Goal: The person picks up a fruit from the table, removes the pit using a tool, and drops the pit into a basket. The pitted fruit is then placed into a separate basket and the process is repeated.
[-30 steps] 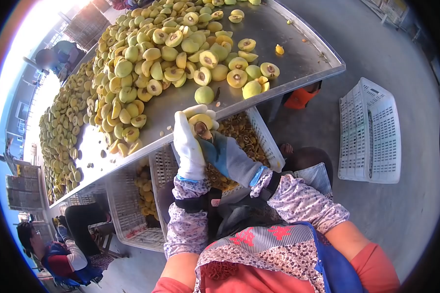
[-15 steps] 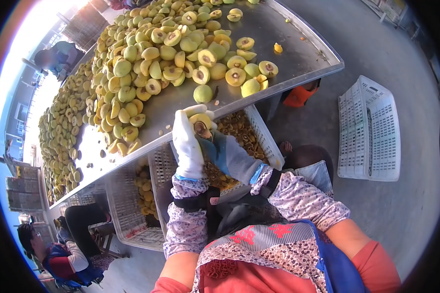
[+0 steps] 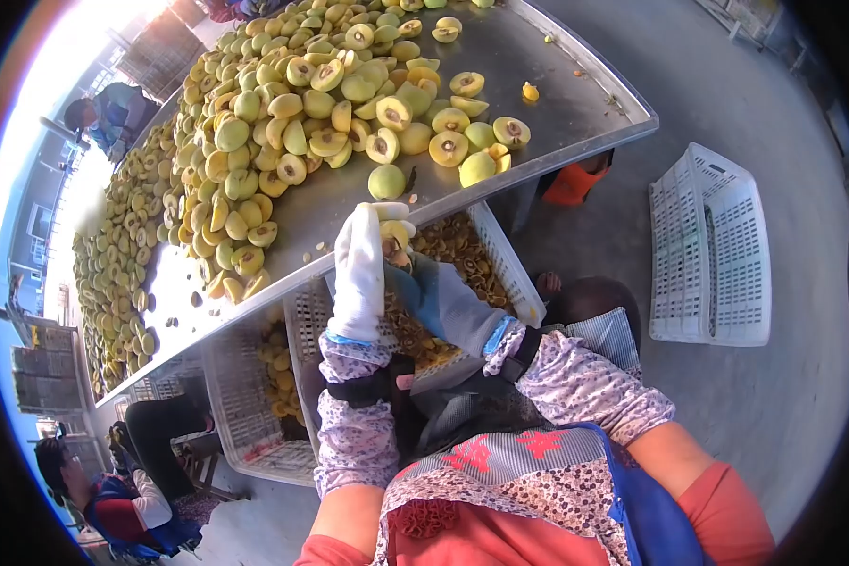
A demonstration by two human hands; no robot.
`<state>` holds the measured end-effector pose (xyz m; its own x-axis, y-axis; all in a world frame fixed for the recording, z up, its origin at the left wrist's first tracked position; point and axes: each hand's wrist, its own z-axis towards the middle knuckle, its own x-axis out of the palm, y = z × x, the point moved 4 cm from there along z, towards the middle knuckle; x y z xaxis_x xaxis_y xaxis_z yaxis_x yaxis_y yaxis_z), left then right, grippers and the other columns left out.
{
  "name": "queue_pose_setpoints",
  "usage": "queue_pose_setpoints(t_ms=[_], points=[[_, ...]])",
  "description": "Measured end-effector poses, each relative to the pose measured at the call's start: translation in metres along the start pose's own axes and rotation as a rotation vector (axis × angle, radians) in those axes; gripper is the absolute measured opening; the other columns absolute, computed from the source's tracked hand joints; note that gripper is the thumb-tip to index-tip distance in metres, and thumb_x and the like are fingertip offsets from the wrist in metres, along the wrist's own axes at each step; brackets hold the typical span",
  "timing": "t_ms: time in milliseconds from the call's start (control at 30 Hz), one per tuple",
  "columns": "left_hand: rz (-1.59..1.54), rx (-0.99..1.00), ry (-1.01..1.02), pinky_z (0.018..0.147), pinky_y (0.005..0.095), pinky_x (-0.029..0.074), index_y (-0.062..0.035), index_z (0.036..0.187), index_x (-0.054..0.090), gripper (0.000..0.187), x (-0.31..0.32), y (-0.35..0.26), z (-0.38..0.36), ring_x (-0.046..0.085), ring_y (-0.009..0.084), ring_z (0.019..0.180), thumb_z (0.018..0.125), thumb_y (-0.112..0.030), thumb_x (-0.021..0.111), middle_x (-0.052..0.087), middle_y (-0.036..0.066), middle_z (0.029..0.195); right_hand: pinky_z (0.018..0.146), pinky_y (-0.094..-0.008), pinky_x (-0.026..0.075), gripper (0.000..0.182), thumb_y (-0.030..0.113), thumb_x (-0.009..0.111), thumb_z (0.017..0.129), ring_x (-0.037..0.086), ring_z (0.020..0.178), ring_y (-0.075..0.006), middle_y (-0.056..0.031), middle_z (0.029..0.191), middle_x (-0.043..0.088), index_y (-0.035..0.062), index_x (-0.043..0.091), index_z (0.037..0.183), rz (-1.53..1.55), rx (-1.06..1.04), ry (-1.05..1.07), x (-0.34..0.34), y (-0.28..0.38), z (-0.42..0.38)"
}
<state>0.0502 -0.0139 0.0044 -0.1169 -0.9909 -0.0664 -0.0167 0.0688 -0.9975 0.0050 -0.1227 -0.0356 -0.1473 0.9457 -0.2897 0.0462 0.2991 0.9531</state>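
My left hand (image 3: 357, 275), in a white glove, is closed around a halved yellow-green peach (image 3: 396, 232) just off the table's front edge. My right hand (image 3: 436, 294), in a grey-blue glove, presses up against the cut side of that half with its fingers curled. Whether a small tool sits in those fingers is hidden. Below both hands, a white crate (image 3: 507, 247) holds brownish fruit scraps (image 3: 470, 253). A round green peach (image 3: 387, 182) rests on the metal table (image 3: 575, 94), close beyond my left fingertips.
A large heap of halved peaches (image 3: 283, 123) covers much of the table. Another crate (image 3: 255, 448) stands under it at left. White crates (image 3: 712, 250) stand on the floor at right, and an orange object (image 3: 577, 181) hangs below the table. Co-workers (image 3: 127, 500) sit at left.
My left hand has turned slightly, so less of the peach half's cut face shows. My right hand stays against it. The whole view has shifted a little.
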Motion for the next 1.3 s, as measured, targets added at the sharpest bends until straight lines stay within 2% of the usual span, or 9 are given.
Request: queue_pose_setpoints(t_ms=[167, 267, 300, 533, 700, 800, 1000, 1200, 1300], points=[[-0.242, 0.119, -0.023, 0.072, 0.0263, 0.050, 0.0007, 0.128, 0.057, 0.046, 0.011, 0.002, -0.003, 0.061, 0.0119, 0.082, 0.105, -0.037, 0.043, 0.069, 0.011, 0.099, 0.082, -0.0383, 0.053, 0.036, 0.033, 0.050, 0.103, 0.069, 0.086, -0.0276, -0.0189, 0.091, 0.071, 0.0012, 0.064, 0.114, 0.473, 0.204, 0.141, 0.006, 0.001, -0.004], [-0.218, 0.159, -0.157, 0.074, 0.0267, 0.051, 0.0030, 0.123, 0.060, 0.041, 0.008, 0.002, -0.008, 0.062, 0.0112, 0.086, 0.103, -0.031, 0.048, 0.070, 0.009, 0.099, 0.064, -0.0314, 0.050, 0.037, 0.040, 0.047, 0.105, 0.059, 0.065, -0.0168, 0.0001, 0.071, 0.059, 0.0069, 0.061, 0.100, 0.436, -0.351, 0.086, 0.009, 0.004, -0.008], [-0.284, 0.158, -0.097, 0.070, 0.0269, 0.052, 0.0039, 0.115, 0.063, 0.042, 0.007, 0.010, -0.004, 0.063, 0.0133, 0.079, 0.104, -0.033, 0.048, 0.070, 0.011, 0.094, 0.047, -0.0291, 0.041, 0.038, 0.046, 0.044, 0.104, 0.045, 0.050, -0.0098, 0.0034, 0.062, 0.047, 0.0124, 0.057, 0.092, 0.658, 0.507, 0.339, 0.004, 0.006, -0.019], [-0.476, 0.025, 0.162, 0.060, 0.0239, 0.048, 0.0036, 0.088, 0.068, 0.042, -0.002, 0.013, 0.002, 0.059, 0.0103, 0.061, 0.102, -0.033, 0.051, 0.070, 0.010, 0.077, 0.036, -0.0286, 0.031, 0.054, 0.062, 0.047, 0.097, 0.036, 0.038, -0.0110, 0.0026, 0.053, 0.042, 0.0112, 0.053, 0.079, 0.239, 0.446, 0.317, -0.001, 0.013, -0.018], [-0.394, 0.039, 0.239, 0.063, 0.0254, 0.049, 0.0018, 0.084, 0.069, 0.042, -0.012, 0.005, -0.005, 0.060, 0.0102, 0.065, 0.100, -0.034, 0.055, 0.071, 0.008, 0.075, 0.037, -0.0250, 0.023, 0.051, 0.063, 0.049, 0.095, 0.027, 0.040, -0.0053, 0.0067, 0.053, 0.034, 0.0137, 0.051, 0.082, 0.635, 0.658, 0.620, 0.001, 0.023, -0.030], [-0.073, 0.006, 0.316, 0.066, 0.0271, 0.050, 0.0010, 0.085, 0.070, 0.040, -0.016, 0.010, -0.007, 0.063, 0.0113, 0.067, 0.098, -0.035, 0.059, 0.071, 0.007, 0.075, 0.038, -0.0246, 0.023, 0.055, 0.068, 0.050, 0.094, 0.025, 0.041, -0.0051, 0.0071, 0.054, 0.033, 0.0132, 0.052, 0.085, 0.278, 0.602, 0.583, 0.004, 0.020, -0.029], [-0.662, -0.023, 0.056, 0.058, 0.0310, 0.053, -0.0001, 0.083, 0.064, 0.046, -0.013, 0.021, -0.004, 0.066, 0.0190, 0.063, 0.102, -0.039, 0.048, 0.068, 0.012, 0.072, 0.043, -0.0275, 0.032, 0.055, 0.063, 0.049, 0.095, 0.037, 0.045, -0.0092, 0.0044, 0.056, 0.041, 0.0102, 0.053, 0.080, 0.523, 0.577, 0.662, 0.013, 0.012, -0.027], [-1.133, 0.005, -0.279, 0.052, 0.0324, 0.048, -0.0087, 0.083, 0.055, 0.035, -0.039, 0.016, -0.007, 0.055, 0.0222, 0.068, 0.100, -0.040, 0.051, 0.059, 0.009, 0.079, 0.068, -0.0393, 0.052, 0.046, 0.048, 0.055, 0.097, 0.071, 0.079, -0.0319, -0.0200, 0.085, 0.072, 0.0044, 0.069, 0.104, 0.008, -0.279, 0.300, 0.031, -0.021, -0.014], [-0.899, 0.081, -0.564, 0.050, 0.0307, 0.046, -0.0092, 0.089, 0.059, 0.030, -0.090, 0.006, -0.026, 0.055, 0.0193, 0.065, 0.096, -0.038, 0.058, 0.059, 0.007, 0.077, 0.076, -0.0445, 0.053, 0.036, 0.040, 0.058, 0.097, 0.070, 0.091, -0.0383, -0.0219, 0.095, 0.071, 0.0084, 0.068, 0.110, -0.414, 0.042, 0.415, 0.017, -0.035, -0.013]])
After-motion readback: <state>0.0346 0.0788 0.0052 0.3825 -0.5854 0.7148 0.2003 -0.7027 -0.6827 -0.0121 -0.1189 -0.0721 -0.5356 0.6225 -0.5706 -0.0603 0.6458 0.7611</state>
